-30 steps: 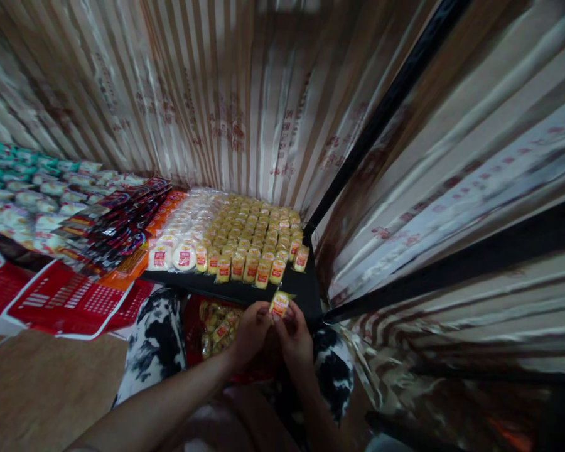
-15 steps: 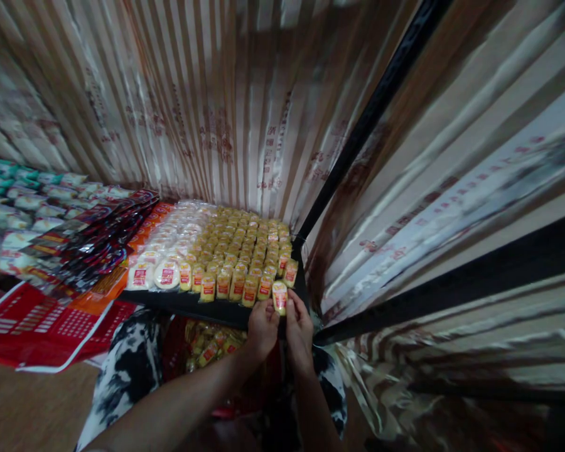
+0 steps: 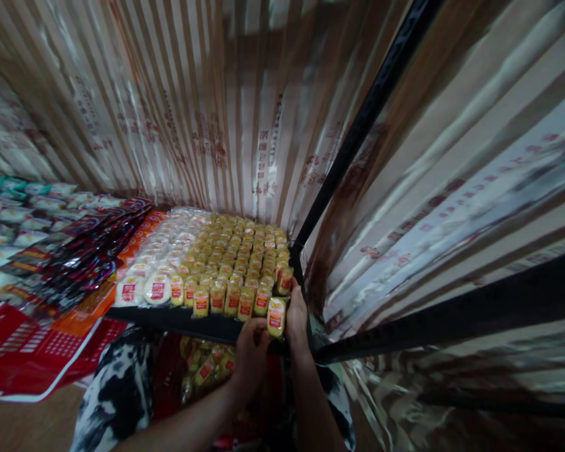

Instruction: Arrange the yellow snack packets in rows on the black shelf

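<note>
Between the left fingers (image 3: 258,326) and right fingers (image 3: 296,301) lies a yellow packet (image 3: 276,317)

Dim, cool light leaves the space below the worktop (image 3: 183,319) in deep shadow. Pale glare streaks the sheeting (image 3: 249,88), strongest at right. The yellow packets (image 3: 233,297) look soft, their small print blurred; wide-angle distortion stretches the edges.

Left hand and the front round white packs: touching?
Apart. Head view: yellow packs and black tabletop lie between left hand and round white packs.
</note>
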The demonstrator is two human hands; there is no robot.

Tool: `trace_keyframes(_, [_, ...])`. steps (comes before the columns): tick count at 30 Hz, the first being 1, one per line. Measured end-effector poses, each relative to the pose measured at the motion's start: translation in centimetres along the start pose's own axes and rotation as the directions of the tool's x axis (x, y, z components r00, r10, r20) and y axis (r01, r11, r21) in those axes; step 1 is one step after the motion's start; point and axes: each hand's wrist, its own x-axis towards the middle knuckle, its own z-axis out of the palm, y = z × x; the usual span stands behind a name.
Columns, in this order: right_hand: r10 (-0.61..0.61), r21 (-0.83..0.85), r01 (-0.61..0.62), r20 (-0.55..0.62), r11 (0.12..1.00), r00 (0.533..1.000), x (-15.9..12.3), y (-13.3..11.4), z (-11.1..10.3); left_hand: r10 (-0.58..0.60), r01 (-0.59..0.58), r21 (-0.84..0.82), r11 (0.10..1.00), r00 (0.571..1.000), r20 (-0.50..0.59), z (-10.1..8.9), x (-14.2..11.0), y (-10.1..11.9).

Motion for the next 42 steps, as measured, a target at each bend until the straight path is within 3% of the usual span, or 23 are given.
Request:
trace_keyframes(5, [-0.027,-0.044,0.027,-0.004,0.999,1.000,-0.7,-0.6,0.8,-0.002,0.002,-0.014,1.000,1.000,0.000,-0.9,-0.4,-0.1])
trace_keyframes(13, [0.005,0.037,-0.008,0.078,0.999,0.997,-0.1,-0.3,0.2,0.008,-0.006,-0.027,1.000,0.999,0.051,-1.4,-0.7,-0.8])
trace_keyframes(22, [0.055,0.293,-0.064,0.040,0.954,0.998,-0.2,0.3,-0.3,0.070,-0.070,0.006,0.998,0.997,-0.010,-0.8,-0.6,0.5])
trace_keyframes(27, [0.104,0.250,-0.091,-0.042,0.964,0.994,-2.2,-0.5,-1.0,0.040,-0.041,-0.036,0.999,0.999,-0.022,0.1,-0.1,0.9])
trace_keyframes(31, [0.162,0.175,-0.163,0.025,0.971,0.987,-4.7,-1.5,-1.6,0.044,-0.045,-0.056,0.997,0.999,-0.021,1.2,0.4,0.7])
trace_keyframes(35, [0.111,0.116,-0.111,0.012,0.987,0.994,-4.8,-1.9,-1.8,0.130,-0.129,0.015,0.992,0.991,-0.043,1.9,0.7,1.1])
trace_keyframes(38, [0.056,0.056,-0.052,-0.081,0.997,0.995,-3.4,-1.7,-1.6,0.255,-0.241,0.132,0.962,0.961,-0.107,1.1,-0.3,3.3])
trace_keyframes(40, [0.019,0.001,-0.019,-0.107,1.000,0.994,-2.5,-1.5,-1.2,0.388,-0.384,0.091,0.919,0.921,-0.032,-0.3,-2.0,5.8])
trace_keyframes(42, [-0.001,-0.039,-0.003,-0.105,0.999,0.994,-1.9,-1.3,-0.7,0.509,-0.505,-0.066,0.861,0.850,0.136,-2.1,-4.5,8.4])
